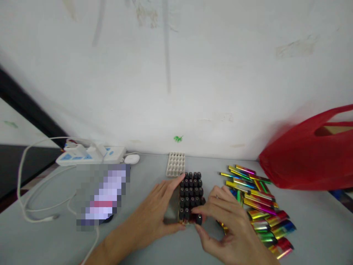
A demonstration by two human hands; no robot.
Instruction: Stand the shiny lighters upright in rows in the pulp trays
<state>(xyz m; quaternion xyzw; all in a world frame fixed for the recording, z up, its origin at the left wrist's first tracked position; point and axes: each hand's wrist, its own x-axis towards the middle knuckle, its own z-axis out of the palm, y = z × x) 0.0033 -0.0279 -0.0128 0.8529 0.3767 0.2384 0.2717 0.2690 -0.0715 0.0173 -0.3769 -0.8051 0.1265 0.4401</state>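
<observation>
Our left hand (pixel 156 209) steadies the block (pixel 191 191) between spread thumb and finger, while our right hand (pixel 233 219) pinches a corner cap (pixel 199 219), work calling for careful alignment.

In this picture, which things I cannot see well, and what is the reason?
All in the head view:
- Lower sides of the black-topped pieces: mostly hidden by their neighbours and the left hand.
- Total of shiny pieces: they overlap, and the right hand covers some.
- Screen content of the device: pixelated.
- Red bag: cut off by the right edge; its contents are mostly hidden by its sides.
- Power strip markings: too small.
</observation>
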